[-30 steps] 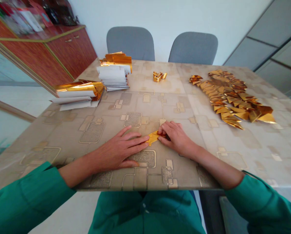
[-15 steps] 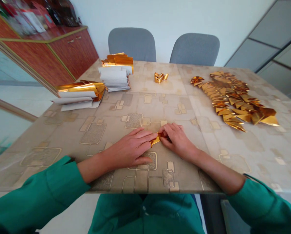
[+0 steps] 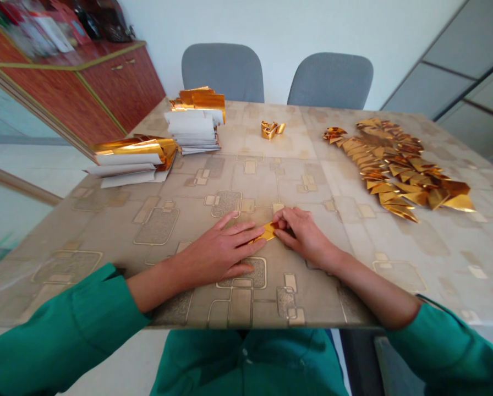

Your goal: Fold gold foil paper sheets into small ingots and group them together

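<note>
A small folded piece of gold foil paper (image 3: 267,232) lies on the patterned table (image 3: 155,220) in front of me. My left hand (image 3: 219,250) rests flat on its left part, fingers stretched out and pressing it down. My right hand (image 3: 302,234) pinches the paper's right end with curled fingers. Most of the paper is hidden under my fingers.
A long heap of folded gold triangles (image 3: 399,165) lies at the right. Two stacks of gold-and-white sheets (image 3: 195,121) (image 3: 133,159) sit at the far left. A small gold curl (image 3: 271,129) is at the far middle. Two grey chairs (image 3: 329,80) stand behind; a wooden cabinet (image 3: 85,82) at left.
My left hand slid right and forward onto the gold paper, covering more of it. My right hand stayed at the paper's right end, with only small finger shifts.
</note>
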Motion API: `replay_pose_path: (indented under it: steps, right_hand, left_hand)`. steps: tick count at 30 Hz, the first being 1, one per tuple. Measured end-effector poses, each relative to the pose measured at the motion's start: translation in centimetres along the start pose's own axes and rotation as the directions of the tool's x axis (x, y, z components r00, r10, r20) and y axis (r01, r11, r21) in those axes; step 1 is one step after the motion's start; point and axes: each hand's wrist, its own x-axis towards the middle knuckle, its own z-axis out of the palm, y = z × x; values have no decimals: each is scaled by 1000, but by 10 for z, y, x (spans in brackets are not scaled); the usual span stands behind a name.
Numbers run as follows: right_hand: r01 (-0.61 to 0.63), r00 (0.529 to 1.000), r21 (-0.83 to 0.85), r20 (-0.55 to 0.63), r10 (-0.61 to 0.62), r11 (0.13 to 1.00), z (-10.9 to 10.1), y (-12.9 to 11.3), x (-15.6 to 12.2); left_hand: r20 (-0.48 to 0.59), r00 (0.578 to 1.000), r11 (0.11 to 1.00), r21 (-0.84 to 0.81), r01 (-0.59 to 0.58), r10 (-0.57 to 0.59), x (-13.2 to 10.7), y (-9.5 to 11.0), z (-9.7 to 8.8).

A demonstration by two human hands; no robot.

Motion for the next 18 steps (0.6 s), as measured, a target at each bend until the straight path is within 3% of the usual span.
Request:
replay_pose_path:
  steps: [8, 13, 18]
  right_hand:
    - [45, 997, -20, 57, -44, 999, -4, 4, -1]
    - [-50, 999, -105, -12, 49, 993, 0, -4, -1]
    - [-158, 987, -327, -71, 142, 932, 7, -18, 10]
  left_hand:
    - [22, 1000, 1000, 23, -5, 5, -6, -3, 0]
    - [20, 1000, 1000, 16, 5, -5, -7, -2, 1]
    - [16, 1000, 1000, -12, 4, -3, -4, -1, -2]
